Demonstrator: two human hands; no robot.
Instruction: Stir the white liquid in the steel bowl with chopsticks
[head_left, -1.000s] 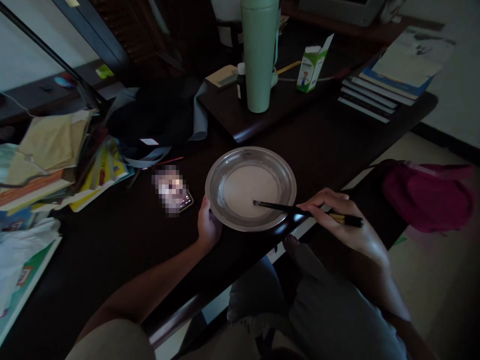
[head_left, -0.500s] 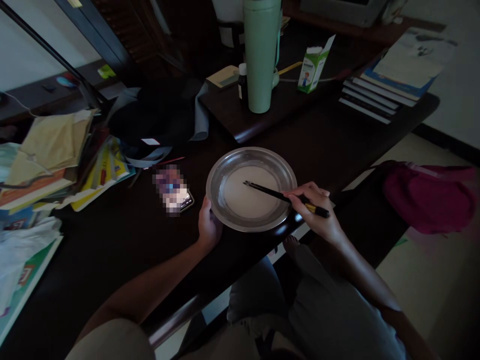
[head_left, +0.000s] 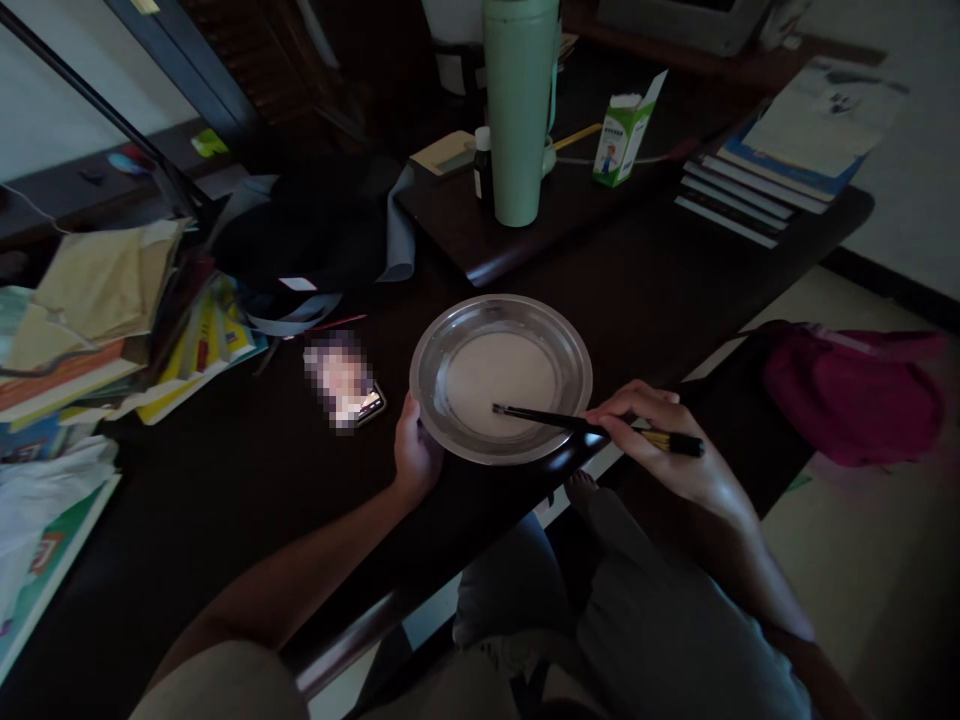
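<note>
A round metal plate [head_left: 571, 350] holding a pale white liquid sits near the front edge of a dark wooden table [head_left: 247, 470]. My left hand [head_left: 415, 452] grips the plate's near left rim, fingers closed on it. My right hand [head_left: 664, 445] is closed on a pair of dark chopsticks [head_left: 555, 420]. Their tips rest in the white liquid, near the plate's front middle.
A phone [head_left: 343, 385] lies left of the plate. Behind it stand a green flask [head_left: 517, 110], a small dark bottle [head_left: 482, 165] and a green-white carton [head_left: 621, 130]. Stacked books [head_left: 780, 150] are at the right, papers and books [head_left: 105, 320] at the left. A pink bag [head_left: 855, 395] lies beyond the table.
My right hand swung the chopstick tips up and left across the liquid, then back down toward the plate's front. My left hand stayed on the rim.
</note>
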